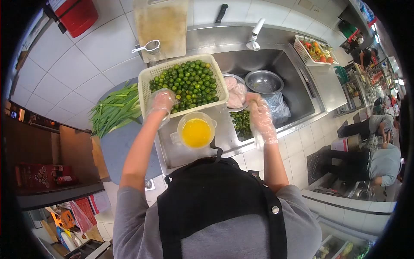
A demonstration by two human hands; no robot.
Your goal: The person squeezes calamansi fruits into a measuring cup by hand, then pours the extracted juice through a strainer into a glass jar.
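A cream perforated basket (143,96) holds many small green citrus fruits (189,82). My left hand (162,102), in a clear plastic glove, is at the basket's near left corner, fingers curled; what it grips is too small to tell. My right hand (260,115), also gloved, is closed above the sink's near left side, beside a steel bowl of pale raw meat (235,93). Below that bowl lies a container of cut green fruit pieces (242,124). Between my arms, a clear pitcher of yellow juice (196,133) stands on the steel counter (172,153).
Green leafy stalks (116,108) lie on a grey surface at left. An empty steel bowl (264,82) and plastic bag (278,108) are in the sink (302,101). A faucet (255,36), cutting board (160,26) and vegetable basket (308,56) stand behind. Other people (384,162) are at far right.
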